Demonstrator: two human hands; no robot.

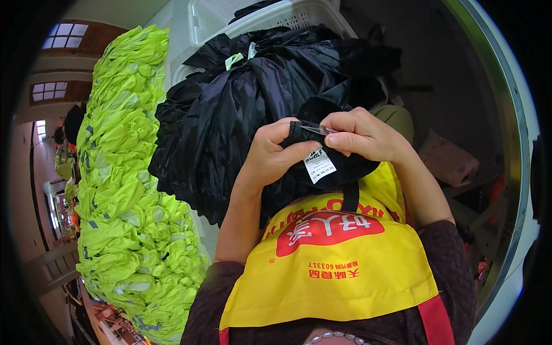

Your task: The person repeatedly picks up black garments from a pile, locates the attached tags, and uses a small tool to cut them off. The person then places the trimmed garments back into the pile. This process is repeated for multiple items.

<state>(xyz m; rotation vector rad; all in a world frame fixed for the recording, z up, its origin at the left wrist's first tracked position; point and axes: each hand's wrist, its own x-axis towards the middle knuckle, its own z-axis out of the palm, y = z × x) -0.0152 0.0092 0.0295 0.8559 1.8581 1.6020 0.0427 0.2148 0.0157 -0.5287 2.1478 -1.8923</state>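
My left hand point(265, 154) is closed on the edge of a black garment point(339, 167), its thumb and fingers pinching the ribbed fabric. From that edge hangs a white label point(319, 166) with print on it. Close by on the right, my right hand point(367, 135) is closed around small thread snips point(313, 127). Their thin, pointed blades reach left over the fabric edge beside my left fingertips; most of the handle is hidden in my fingers. A large heap of shiny black garments point(247, 98) lies directly beyond both hands.
A long pile of neon yellow garments point(123, 167) runs along the left. White plastic baskets point(287, 20) stand at the far side, behind the black heap. To the right are a pale package point(448, 158) and a curved metal-like edge point(514, 115). A yellow apron point(328, 287) covers my front.
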